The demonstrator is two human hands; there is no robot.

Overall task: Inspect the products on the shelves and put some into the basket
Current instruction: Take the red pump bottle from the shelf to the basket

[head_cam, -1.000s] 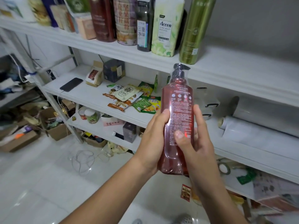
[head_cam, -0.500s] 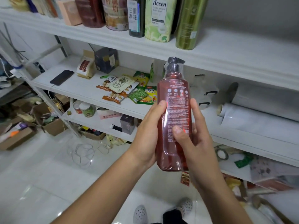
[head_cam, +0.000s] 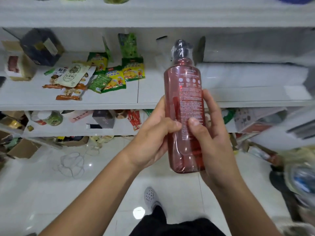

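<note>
Inspect step: we held the red pump bottle (head_cam: 185, 106) upright, label facing us.
Left hand (head_cam: 153, 140) and right hand (head_cam: 213, 142) both gripped it; next, probably, the basket, not clearly visible.

Both hands, left (head_cam: 153, 133) and right (head_cam: 211, 138), grip upright red pump bottle (head_cam: 185, 103) before shelves (head_cam: 153, 101).

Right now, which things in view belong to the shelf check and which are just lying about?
Job:
red pump bottle, gripped by left hand and right hand
snack packets on the shelf

Lying about:
wire loops on the floor
cardboard box
</note>
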